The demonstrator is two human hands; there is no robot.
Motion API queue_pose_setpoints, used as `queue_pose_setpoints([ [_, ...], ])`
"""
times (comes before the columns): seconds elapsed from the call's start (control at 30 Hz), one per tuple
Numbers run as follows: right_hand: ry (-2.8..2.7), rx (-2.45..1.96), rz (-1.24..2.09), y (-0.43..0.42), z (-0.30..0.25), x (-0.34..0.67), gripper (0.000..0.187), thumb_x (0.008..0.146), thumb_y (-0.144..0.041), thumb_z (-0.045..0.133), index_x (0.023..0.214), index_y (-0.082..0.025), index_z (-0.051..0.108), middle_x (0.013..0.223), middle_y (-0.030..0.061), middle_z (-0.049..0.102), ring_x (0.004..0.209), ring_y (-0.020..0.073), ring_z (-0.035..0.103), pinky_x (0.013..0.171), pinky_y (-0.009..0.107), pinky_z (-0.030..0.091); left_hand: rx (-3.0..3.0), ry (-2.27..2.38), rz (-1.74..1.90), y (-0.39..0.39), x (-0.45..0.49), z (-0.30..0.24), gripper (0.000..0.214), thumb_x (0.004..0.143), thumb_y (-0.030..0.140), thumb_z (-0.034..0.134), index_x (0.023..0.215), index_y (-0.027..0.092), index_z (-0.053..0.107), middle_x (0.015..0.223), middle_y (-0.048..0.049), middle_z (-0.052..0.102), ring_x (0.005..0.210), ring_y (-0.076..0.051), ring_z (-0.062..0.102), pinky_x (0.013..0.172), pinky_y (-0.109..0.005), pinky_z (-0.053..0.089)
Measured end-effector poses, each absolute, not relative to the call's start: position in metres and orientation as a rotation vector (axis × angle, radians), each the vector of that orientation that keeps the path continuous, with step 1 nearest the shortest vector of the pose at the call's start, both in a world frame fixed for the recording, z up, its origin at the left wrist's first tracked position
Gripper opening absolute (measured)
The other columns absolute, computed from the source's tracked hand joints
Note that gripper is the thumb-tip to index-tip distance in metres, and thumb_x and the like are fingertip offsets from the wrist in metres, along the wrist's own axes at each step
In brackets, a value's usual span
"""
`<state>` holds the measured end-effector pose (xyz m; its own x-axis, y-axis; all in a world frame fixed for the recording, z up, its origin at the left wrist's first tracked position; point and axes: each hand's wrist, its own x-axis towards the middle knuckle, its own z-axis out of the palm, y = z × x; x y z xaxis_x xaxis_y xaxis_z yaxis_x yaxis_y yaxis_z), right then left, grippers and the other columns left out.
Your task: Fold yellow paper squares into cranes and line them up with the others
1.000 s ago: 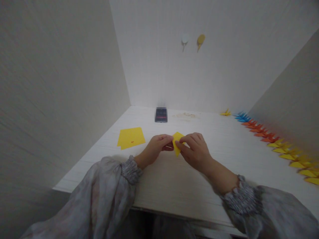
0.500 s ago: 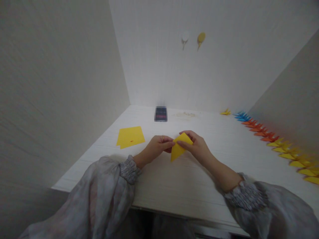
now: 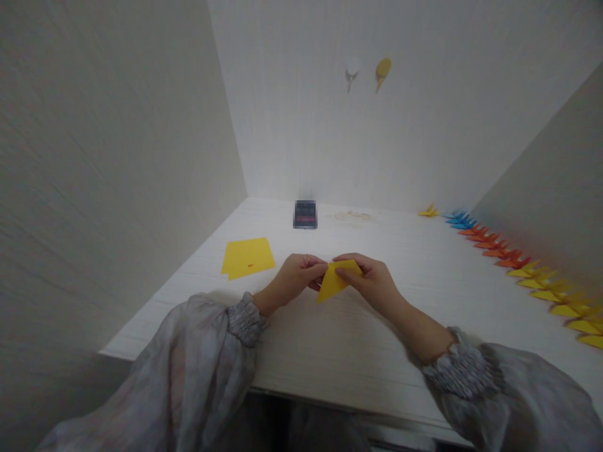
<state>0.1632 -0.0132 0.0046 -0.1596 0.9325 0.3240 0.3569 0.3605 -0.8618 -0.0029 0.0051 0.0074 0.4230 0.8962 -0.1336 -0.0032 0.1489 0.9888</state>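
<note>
Between my hands is a folded piece of yellow origami paper [image 3: 332, 285], its pointed corner hanging down toward me. My left hand [image 3: 301, 276], with a ring on one finger, pinches the paper's left edge between thumb and fingers. From the right, my right hand [image 3: 370, 276] grips it with the thumb on the near face and the fingers behind, partly hidden. To the left of my left hand, flat yellow paper sheets [image 3: 248, 256] lie on the white table [image 3: 301, 351], with a small reddish mark on top.
Folded yellow cranes [image 3: 556, 294], orange cranes [image 3: 494, 246] and blue cranes [image 3: 460, 220] line the right side, with a single yellow crane [image 3: 428, 211] at the back. A blurred dark object [image 3: 305, 215] sits near the back wall. Two hooks [image 3: 383, 68] hang on that wall.
The paper has turned in my hands: its upper corner has gone down and the top edge now runs nearly level. My right fingers have moved in toward the left hand.
</note>
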Motion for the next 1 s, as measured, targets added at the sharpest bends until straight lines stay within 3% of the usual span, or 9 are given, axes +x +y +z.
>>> queue_pose_setpoints([
  [0.17, -1.928, -1.055, 0.552, -0.016, 0.006, 0.167, 0.018, 0.078, -0.026, 0.049, 0.087, -0.023, 0.064, 0.080, 0.0046, 0.064, 0.074, 0.0159, 0.058, 0.066, 0.030, 0.047, 1.259, 0.929, 0.802, 0.005, -0.003, 0.007, 0.016, 0.071, 0.024, 0.054, 0.064, 0.012, 0.060, 0.058, -0.0016, 0.063, 0.050, -0.009, 0.058, 0.050, -0.022, 0.048],
  [0.4, -2.177, -0.828, 0.199, -0.017, 0.006, 0.174, 0.028, 0.077, -0.014, 0.043, 0.098, -0.022, 0.060, 0.088, 0.0069, 0.062, 0.078, 0.0150, 0.059, 0.064, 0.027, 0.049, 1.237, 0.936, 0.822, 0.005, -0.002, 0.008, 0.014, 0.070, 0.023, 0.054, 0.062, 0.013, 0.059, 0.055, -0.0005, 0.061, 0.048, -0.009, 0.057, 0.049, -0.022, 0.047],
  [1.0, -2.289, -0.679, 0.097, -0.016, 0.006, 0.179, 0.039, 0.081, -0.006, 0.039, 0.113, -0.024, 0.050, 0.100, 0.0078, 0.053, 0.090, 0.0137, 0.054, 0.071, 0.027, 0.049, 1.125, 0.753, 0.850, 0.004, -0.004, 0.011, 0.015, 0.070, 0.025, 0.054, 0.064, 0.013, 0.060, 0.060, -0.0031, 0.063, 0.056, -0.011, 0.059, 0.051, -0.021, 0.045],
])
